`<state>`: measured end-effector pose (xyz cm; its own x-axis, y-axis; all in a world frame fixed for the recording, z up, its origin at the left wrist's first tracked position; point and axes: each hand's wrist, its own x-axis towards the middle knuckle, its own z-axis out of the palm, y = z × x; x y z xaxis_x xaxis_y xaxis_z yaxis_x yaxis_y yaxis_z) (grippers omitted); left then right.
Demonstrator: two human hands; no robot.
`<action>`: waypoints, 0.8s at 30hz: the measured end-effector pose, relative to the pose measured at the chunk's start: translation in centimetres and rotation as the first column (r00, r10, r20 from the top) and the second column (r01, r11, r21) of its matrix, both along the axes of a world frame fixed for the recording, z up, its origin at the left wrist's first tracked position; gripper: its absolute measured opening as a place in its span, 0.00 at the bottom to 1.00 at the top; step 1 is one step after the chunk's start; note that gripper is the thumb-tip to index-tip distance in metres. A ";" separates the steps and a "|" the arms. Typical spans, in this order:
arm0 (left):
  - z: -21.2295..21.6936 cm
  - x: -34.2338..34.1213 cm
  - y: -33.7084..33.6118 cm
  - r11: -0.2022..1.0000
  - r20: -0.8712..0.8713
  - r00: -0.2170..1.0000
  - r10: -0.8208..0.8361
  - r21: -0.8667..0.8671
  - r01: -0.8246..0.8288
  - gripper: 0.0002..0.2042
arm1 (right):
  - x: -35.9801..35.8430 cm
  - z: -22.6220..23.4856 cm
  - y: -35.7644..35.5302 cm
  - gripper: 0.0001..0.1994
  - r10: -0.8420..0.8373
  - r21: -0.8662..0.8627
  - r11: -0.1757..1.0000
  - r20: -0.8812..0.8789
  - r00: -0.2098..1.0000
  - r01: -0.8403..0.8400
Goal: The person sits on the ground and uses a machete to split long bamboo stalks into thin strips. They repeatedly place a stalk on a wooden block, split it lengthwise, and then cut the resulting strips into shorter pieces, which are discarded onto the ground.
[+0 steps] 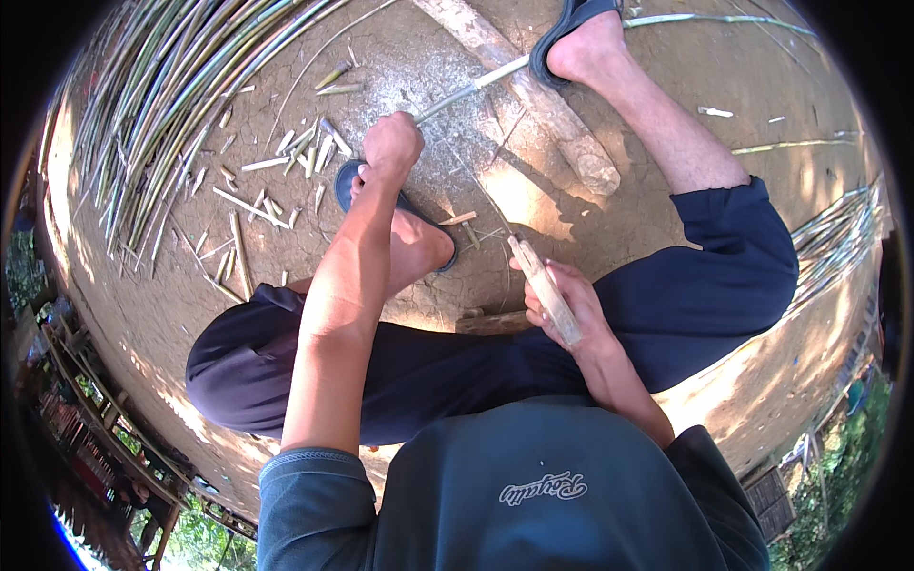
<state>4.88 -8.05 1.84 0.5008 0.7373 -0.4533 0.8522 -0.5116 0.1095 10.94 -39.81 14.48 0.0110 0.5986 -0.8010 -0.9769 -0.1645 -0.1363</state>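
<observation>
My left hand [393, 147] is closed round a long, pale cane stalk [476, 86]. The stalk slants up to the right across a log [557, 124], and my right sandal [552, 48] is at it there. In my right hand [581, 303] is the thick wooden handle [547, 290] of a bladed tool. Its thin blade [484, 192] points up and left, nearly edge-on, so I cannot tell whether it is a knife or a saw. The blade's far end comes near the stalk. Pale dust [409, 86] covers the ground beneath the stalk.
A large bundle of long canes [157, 114] lies at the upper left, with another bundle [843, 243] at the far right. Short cut pieces [309, 147] are scattered beside my left sandal [347, 186]. A wooden piece [495, 324] lies near my legs.
</observation>
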 end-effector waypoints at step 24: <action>0.5 0.1 0.7 1.000 0.007 1.000 0.000 -0.001 0.000 0.13 | -1.0 1.0 0.6 0.08 0.035 -0.006 0.999 -0.043 0.998 -0.035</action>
<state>4.93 -7.34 2.33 0.5040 0.7368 -0.4507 0.8515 -0.5113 0.1164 9.95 -39.26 15.48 -0.0444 0.5926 -0.8043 -0.9755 -0.1995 -0.0931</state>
